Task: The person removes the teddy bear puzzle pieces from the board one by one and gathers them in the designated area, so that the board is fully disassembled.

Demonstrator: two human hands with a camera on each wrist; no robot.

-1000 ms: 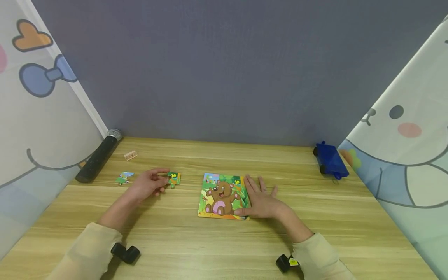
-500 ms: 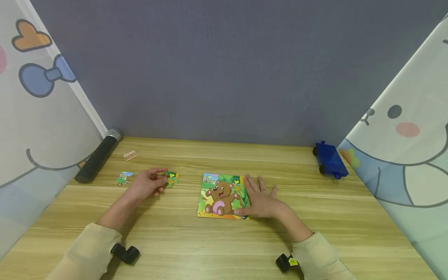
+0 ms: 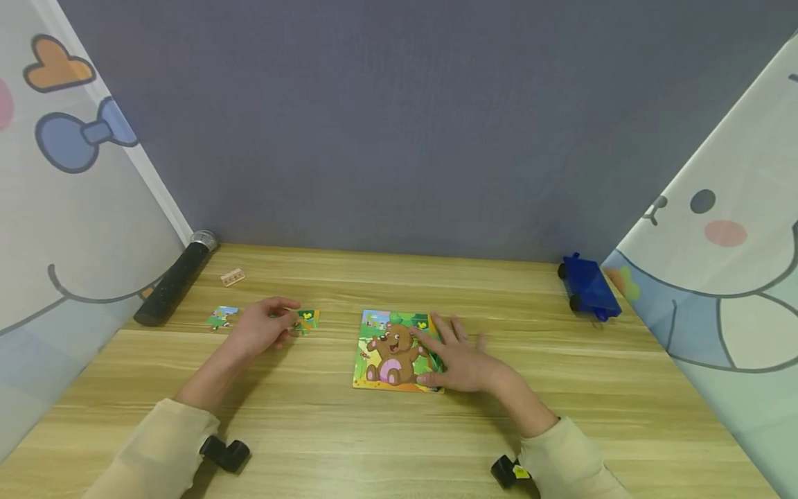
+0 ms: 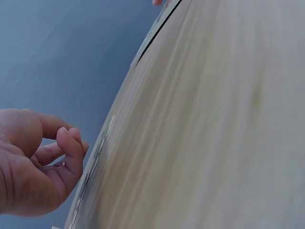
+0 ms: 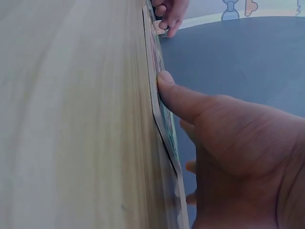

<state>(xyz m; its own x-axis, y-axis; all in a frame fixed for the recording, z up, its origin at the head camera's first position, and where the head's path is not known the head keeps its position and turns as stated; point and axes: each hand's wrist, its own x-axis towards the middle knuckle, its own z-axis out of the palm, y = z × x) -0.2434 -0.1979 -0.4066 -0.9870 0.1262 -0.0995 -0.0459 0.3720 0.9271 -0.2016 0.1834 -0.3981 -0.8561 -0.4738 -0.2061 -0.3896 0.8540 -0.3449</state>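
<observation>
My left hand (image 3: pixel 264 326) hovers low over the table, fingers bent and thumb near the index finger. Its fingertips overlap a small green jigsaw piece (image 3: pixel 308 320) with a yellow figure, and the left wrist view shows nothing between finger and thumb. Flat jigsaw pieces (image 4: pixel 97 148) lie just beside that hand. Another jigsaw piece (image 3: pixel 222 317), blue and green, sits left of the hand. My right hand (image 3: pixel 464 364) rests spread on the right side of a square bear jigsaw puzzle (image 3: pixel 393 353). Its thumb touches the puzzle's face in the right wrist view.
On the wooden table (image 3: pixel 349 443) a black microphone (image 3: pixel 177 277) lies at the far left. A small pale block (image 3: pixel 233 277) lies near it. A blue toy cart (image 3: pixel 589 285) stands at the back right. A grey panel (image 3: pixel 399 125) rises behind the table.
My left fingertips now cover more of the green jigsaw piece. My right index finger has shifted left over the bear puzzle, apart from the other fingers.
</observation>
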